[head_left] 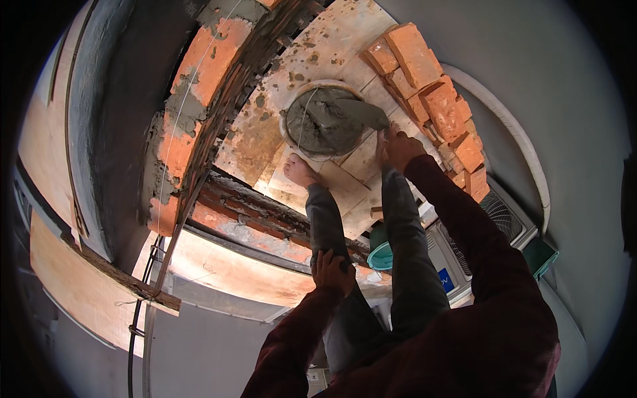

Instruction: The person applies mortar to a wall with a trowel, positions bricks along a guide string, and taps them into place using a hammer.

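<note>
At the upper centre, a trowel (366, 113) is gripped at the mortar (312, 129) by the right hand (402, 150), the left hand (333, 272) spread on a leg (326, 222).

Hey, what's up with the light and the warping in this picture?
In the head view, corners fall to black and the beam at left bends; the floor glares beside the left foot, the sleeves look dark, and the grey trowel nearly blends into the mortar.

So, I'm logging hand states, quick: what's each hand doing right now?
Left hand: open, resting on the left leg.
Right hand: closed, holding a trowel.
</note>
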`<state>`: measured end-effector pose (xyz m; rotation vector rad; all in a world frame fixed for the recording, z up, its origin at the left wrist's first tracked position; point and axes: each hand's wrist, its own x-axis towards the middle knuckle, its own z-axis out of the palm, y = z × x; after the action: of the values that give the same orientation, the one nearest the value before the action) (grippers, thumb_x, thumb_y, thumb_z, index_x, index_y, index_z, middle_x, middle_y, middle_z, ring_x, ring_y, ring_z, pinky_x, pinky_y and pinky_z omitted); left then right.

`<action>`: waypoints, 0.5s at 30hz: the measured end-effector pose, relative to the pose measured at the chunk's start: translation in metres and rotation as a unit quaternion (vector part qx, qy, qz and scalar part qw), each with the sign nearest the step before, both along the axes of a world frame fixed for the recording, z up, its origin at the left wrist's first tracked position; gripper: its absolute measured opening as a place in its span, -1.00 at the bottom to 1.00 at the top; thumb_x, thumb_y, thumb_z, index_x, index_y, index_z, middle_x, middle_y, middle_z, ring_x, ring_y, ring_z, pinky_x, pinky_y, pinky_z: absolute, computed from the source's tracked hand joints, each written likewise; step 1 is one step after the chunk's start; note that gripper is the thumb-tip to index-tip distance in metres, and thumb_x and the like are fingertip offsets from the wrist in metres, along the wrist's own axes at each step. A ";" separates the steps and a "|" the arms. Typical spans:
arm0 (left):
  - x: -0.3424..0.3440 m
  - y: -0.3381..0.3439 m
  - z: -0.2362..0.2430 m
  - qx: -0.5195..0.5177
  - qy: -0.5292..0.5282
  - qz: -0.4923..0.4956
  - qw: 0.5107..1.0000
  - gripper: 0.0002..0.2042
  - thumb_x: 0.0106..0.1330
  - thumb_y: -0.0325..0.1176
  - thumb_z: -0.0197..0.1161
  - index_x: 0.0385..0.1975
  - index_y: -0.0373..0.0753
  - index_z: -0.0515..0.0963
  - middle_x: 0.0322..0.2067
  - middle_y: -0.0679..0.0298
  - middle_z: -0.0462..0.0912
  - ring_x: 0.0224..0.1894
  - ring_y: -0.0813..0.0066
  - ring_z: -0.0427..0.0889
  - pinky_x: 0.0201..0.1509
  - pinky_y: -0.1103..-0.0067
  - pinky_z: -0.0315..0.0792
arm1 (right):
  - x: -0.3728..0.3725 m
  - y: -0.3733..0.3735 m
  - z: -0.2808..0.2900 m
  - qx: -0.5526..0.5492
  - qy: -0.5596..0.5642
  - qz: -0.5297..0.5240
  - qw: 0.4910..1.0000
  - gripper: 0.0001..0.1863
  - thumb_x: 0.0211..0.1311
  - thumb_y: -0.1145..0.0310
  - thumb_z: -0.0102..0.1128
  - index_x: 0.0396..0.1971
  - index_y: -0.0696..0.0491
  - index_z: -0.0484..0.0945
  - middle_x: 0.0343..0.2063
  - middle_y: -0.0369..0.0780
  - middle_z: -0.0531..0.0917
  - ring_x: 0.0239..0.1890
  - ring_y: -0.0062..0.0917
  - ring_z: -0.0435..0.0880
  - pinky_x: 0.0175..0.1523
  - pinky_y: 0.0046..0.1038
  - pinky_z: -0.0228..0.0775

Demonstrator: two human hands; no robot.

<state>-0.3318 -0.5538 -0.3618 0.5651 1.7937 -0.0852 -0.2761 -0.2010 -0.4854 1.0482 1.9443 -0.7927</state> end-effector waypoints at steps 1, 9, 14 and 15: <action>-0.001 0.004 -0.002 0.007 -0.004 -0.002 1.000 -0.62 0.13 -0.07 0.31 -0.08 -0.08 0.62 0.33 0.09 0.33 0.48 0.00 0.09 0.54 0.18 -0.05 | 0.010 0.001 -0.009 0.042 0.024 0.037 0.998 -0.52 0.40 0.19 0.00 0.09 0.30 0.36 0.13 0.26 0.43 0.16 0.06 0.48 0.20 -0.02 0.35; -0.002 0.005 -0.003 0.018 -0.019 -0.008 1.000 -0.63 0.13 -0.09 0.29 -0.09 -0.10 0.62 0.33 0.09 0.34 0.48 0.00 0.09 0.51 0.12 -0.06 | -0.002 -0.037 -0.101 -0.087 0.067 -0.131 0.985 -0.44 0.31 0.02 0.13 -0.01 0.26 0.51 -0.03 0.19 0.60 0.10 -0.01 0.58 0.21 -0.14 0.39; -0.003 0.002 0.000 0.007 -0.021 -0.009 1.000 -0.62 0.13 -0.09 0.31 -0.08 -0.09 0.63 0.34 0.09 0.33 0.48 0.00 0.08 0.52 0.13 -0.07 | 0.015 -0.069 -0.122 -0.090 0.147 -0.179 0.969 -0.32 0.25 -0.02 0.19 0.13 0.29 0.48 -0.02 0.20 0.60 0.13 0.00 0.56 0.24 -0.19 0.38; -0.005 0.003 -0.001 0.005 -0.023 -0.011 1.000 -0.62 0.13 -0.09 0.32 -0.08 -0.09 0.63 0.34 0.09 0.33 0.48 0.00 0.08 0.53 0.14 -0.07 | 0.006 -0.066 -0.131 -0.087 0.159 -0.188 0.965 -0.30 0.23 -0.02 0.21 0.13 0.30 0.48 -0.02 0.21 0.60 0.13 0.00 0.56 0.25 -0.20 0.38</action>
<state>-0.3365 -0.5509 -0.3626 0.5898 1.7449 -0.0777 -0.2697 -0.2675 -0.6159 1.2605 1.9116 -1.3908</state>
